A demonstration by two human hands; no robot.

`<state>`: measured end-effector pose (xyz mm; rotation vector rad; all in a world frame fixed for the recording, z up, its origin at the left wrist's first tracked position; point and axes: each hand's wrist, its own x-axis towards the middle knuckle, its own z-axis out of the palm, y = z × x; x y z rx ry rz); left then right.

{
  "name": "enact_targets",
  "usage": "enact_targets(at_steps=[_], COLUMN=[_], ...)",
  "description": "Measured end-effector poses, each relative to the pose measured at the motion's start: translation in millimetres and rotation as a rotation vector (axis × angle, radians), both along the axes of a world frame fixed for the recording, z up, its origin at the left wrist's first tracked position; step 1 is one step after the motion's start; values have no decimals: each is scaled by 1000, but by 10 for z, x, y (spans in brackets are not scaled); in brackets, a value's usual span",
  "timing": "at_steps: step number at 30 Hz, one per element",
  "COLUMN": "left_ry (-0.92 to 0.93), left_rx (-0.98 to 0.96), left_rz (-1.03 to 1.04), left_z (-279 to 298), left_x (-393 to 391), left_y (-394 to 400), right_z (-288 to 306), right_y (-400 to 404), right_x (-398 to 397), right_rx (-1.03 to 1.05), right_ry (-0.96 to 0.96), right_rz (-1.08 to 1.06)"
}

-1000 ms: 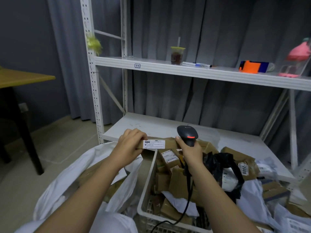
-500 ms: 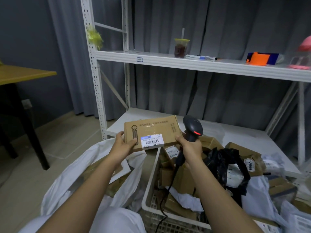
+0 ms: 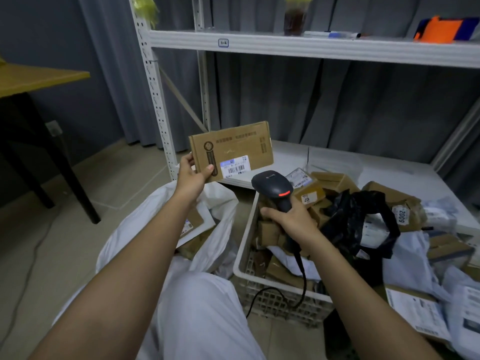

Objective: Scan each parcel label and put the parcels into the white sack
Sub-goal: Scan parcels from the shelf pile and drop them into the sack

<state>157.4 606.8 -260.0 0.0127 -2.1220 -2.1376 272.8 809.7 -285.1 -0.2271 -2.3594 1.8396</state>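
Since half a second ago the right hand (image 3: 291,220) has let go of the box (image 3: 231,150) and dropped away from it with the scanner (image 3: 274,188), so the left hand (image 3: 193,174) alone now holds the box up. That left hand grips the box's lower left corner, thumb across the front face and fingers behind, arm stretched forward; the box stands tilted with its barcode label (image 3: 236,166) facing the camera, above the open white sack (image 3: 155,216). The right hand is curled around the scanner's handle, its red-lit head aimed up toward the label, just below and apart from the box; its cable (image 3: 298,281) hangs down over a white crate (image 3: 244,245) filled with parcels. More parcels and a black bag (image 3: 350,219) lie right of the crate. Behind stands a white metal rack (image 3: 311,46) before grey curtains, with a cup of drink (image 3: 294,18) on its upper shelf. A wooden table (image 3: 39,76) stands at left on a tiled floor.
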Motion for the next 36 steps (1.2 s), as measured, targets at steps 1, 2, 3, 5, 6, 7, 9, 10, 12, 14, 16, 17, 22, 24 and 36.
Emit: enact_targets(at_steps=[1,2,3,5,6,7,9,10,12,14,16,17,22,24,36], left_ry=[3,8,11,17,19,18,20,21,24,16,9,9,-5,-21,-153], left_rx=[-11,-18,-23,-17,-9,-7,-14,-13,-10,-14,-28,-39,-188,-213,-158], left_rz=[4,8,11,15,16,17,19,19,18,27,59,82,205,219,172], left_z=[-7,-18,-22,-26,-32,-39,-51,-55,-64,-87,-156,-202,-613,-878,-2182], left_x=[-1,-7,-1,11,14,16,27,34,48,71,68,59,-38,-105,-787], left_y=[-6,-8,-7,-9,-10,-15,-21,-24,-40,-72,-153,-214,-693,-893,-1405], right_z=[5,8,13,4,-2,5,1,-1,2,-28,-95,-134,-347,-482,-1410], right_y=[-14,-18,-24,-22,-23,-35,-44,-48,-59,-74,-90,-107,-337,-489,-944], right_x=[54,92,119,125,122,130,130,127,128,123,81,42,-352,-581,-2184], right_rx=[-5,-3,-7,-5,3,4,-2,-2,-7,-23,-27,-26,-132,-205,88], right_ry=[-6,-18,-42,-91,-106,-111,-117,-118,-109,-93,-77,-77,-171,-256,-307], right_rz=[16,28,29,17,13,5,-2,-5,3,16,-1,-17,-83,-77,-262])
